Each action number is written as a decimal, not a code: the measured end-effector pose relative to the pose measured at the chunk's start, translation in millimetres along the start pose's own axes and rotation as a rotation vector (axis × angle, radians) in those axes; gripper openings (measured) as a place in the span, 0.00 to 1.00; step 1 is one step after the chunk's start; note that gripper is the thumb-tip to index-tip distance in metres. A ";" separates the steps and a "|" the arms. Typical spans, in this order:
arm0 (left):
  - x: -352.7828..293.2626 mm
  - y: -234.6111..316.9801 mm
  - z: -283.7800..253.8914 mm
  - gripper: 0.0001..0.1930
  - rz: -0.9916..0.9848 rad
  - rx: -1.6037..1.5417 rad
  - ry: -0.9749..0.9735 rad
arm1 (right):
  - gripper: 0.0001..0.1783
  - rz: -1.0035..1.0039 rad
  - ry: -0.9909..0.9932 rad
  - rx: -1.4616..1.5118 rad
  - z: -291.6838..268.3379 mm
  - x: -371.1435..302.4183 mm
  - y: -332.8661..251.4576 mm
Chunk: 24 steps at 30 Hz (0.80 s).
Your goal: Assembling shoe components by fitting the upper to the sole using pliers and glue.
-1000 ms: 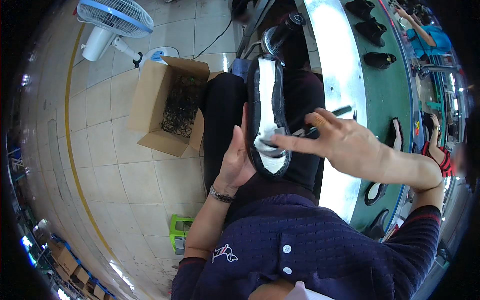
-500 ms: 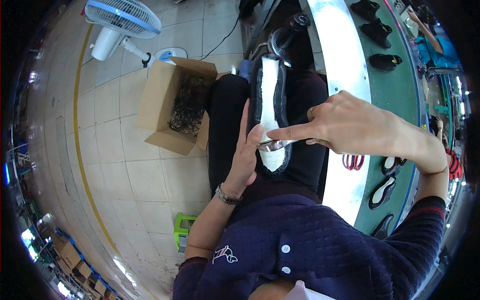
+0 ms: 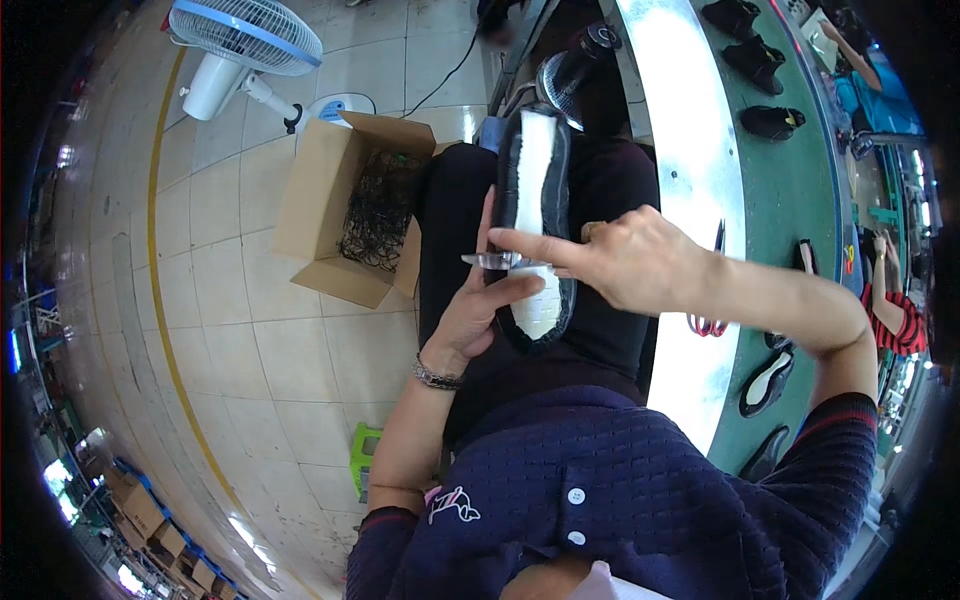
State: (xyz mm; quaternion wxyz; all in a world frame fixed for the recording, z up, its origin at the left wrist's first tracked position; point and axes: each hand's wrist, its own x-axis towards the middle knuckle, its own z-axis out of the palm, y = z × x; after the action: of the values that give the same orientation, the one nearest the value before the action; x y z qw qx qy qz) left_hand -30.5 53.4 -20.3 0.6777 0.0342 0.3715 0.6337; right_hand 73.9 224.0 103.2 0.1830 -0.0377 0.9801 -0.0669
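Observation:
A black shoe upper (image 3: 562, 190) rests bottom-up along my lap, a white insole strip (image 3: 537, 160) showing down its middle. My left hand (image 3: 475, 310) grips it from the left side, thumb lying across the white heel part. Over the shoe, my right hand (image 3: 640, 262) is closed on a shiny metal-bladed tool (image 3: 490, 261), its index finger stretched along the blade. The blade lies crosswise over the shoe, its tip sticking out past the left edge. The tool's handle is hidden in my right hand, so its exact kind cannot be told.
Left of my legs stands an open cardboard box (image 3: 310, 215) holding dark stringy scraps (image 3: 380, 210). Beyond it is a white fan (image 3: 245, 40). To my right, a metal ledge (image 3: 690, 130) borders a green belt (image 3: 800, 190) carrying several black shoes. Red-handled scissors (image 3: 710, 325) lie on the ledge's edge.
My right hand and the blade have moved left across the shoe, so the tip now pokes out past its left side. The left thumb has shifted onto the heel part.

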 end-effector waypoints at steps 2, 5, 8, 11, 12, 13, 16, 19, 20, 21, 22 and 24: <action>-1.4 -2.9 -9.8 0.50 0.027 0.064 -0.049 | 0.45 -0.067 0.054 0.071 -7.4 5.8 5.9; -8.8 -12.6 -22.3 0.37 -0.084 -0.443 -0.193 | 0.46 -0.055 0.174 0.060 -24.3 -0.1 -0.2; -8.8 -23.3 -7.6 0.35 0.000 -0.384 -0.080 | 0.44 -0.003 0.153 0.175 -9.9 -2.6 0.0; -1.8 -35.2 1.8 0.32 0.190 -0.198 -0.029 | 0.43 0.011 0.049 0.125 -4.7 2.9 4.3; -1.5 -37.6 5.0 0.29 0.269 -0.123 0.071 | 0.42 -0.026 0.055 0.036 -11.3 3.5 2.8; -3.3 -39.3 7.1 0.26 0.346 -0.046 0.171 | 0.42 -0.056 0.018 0.048 -23.9 2.0 0.8; -7.0 -40.8 0.0 0.23 0.298 0.118 0.100 | 0.42 -0.212 0.326 0.210 -7.9 -8.0 -9.7; -7.3 -30.6 0.4 0.39 0.159 0.087 0.088 | 0.39 -0.051 0.031 -0.037 9.1 -8.4 -8.0; -6.5 -28.2 -1.5 0.53 0.082 0.171 0.068 | 0.38 -0.055 0.003 -0.026 8.7 -8.3 -10.8; -5.0 -26.1 0.3 0.53 0.083 0.174 0.065 | 0.38 -0.051 0.006 -0.027 8.6 -11.2 -13.8; -7.9 -24.2 4.0 0.54 0.162 0.254 0.080 | 0.36 -0.179 0.148 0.000 8.7 -16.3 -21.6; -11.2 -24.0 5.3 0.55 0.235 0.335 0.095 | 0.34 -0.351 0.367 0.052 13.9 -24.1 -36.6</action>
State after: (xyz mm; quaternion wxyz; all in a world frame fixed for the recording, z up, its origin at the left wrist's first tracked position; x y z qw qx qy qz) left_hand -6.6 41.0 -23.8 0.5655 0.1596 0.4967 0.6388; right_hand 103.2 188.6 104.1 -0.0113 -0.1899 0.9732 -0.1288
